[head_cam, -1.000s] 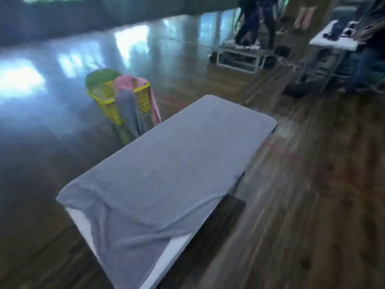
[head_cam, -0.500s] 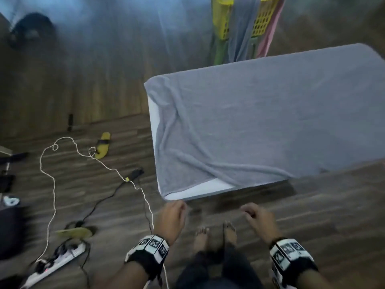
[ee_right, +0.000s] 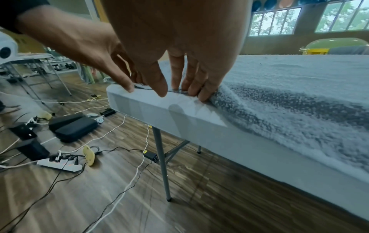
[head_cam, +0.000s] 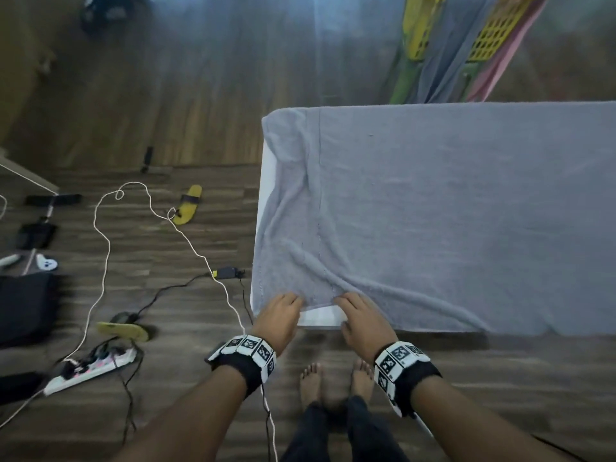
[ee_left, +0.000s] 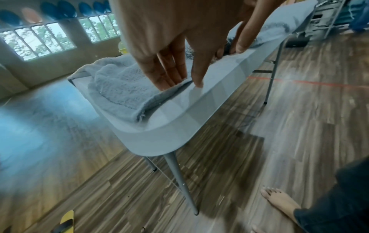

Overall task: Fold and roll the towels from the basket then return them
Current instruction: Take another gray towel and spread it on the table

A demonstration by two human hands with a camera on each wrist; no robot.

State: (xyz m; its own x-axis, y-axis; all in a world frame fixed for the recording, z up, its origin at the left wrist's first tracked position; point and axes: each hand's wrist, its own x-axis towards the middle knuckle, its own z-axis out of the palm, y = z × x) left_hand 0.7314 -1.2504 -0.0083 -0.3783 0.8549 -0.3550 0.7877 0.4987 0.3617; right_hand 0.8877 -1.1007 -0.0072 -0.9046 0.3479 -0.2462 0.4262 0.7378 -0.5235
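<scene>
A large grey towel (head_cam: 433, 211) (ee_left: 119, 88) (ee_right: 299, 94) lies spread over a white folding table (head_cam: 320, 318), rumpled at its near left corner. My left hand (head_cam: 293, 303) (ee_left: 179, 78) has straight fingers on the towel's near edge, and the thumb tip touches the bare table beside it. A hand's width to the right, my right hand (head_cam: 346, 303) (ee_right: 179, 91) sets its fingertips on the same edge, thumb on the table in front. Beyond the table stands a yellow basket (head_cam: 493, 35), and a grey towel (head_cam: 443, 61) and a pink towel (head_cam: 500, 65) hang over its side.
Left of the table the wooden floor holds a white cable (head_cam: 100, 261), a power strip (head_cam: 90, 368), two yellow sandals (head_cam: 188, 205) and black cases (ee_right: 73, 127). My bare feet (head_cam: 333, 385) stand just before the table's near edge.
The head view has swung down from the room to the table's near corner. Both hands have moved forward from in front of the table onto the towel's near edge.
</scene>
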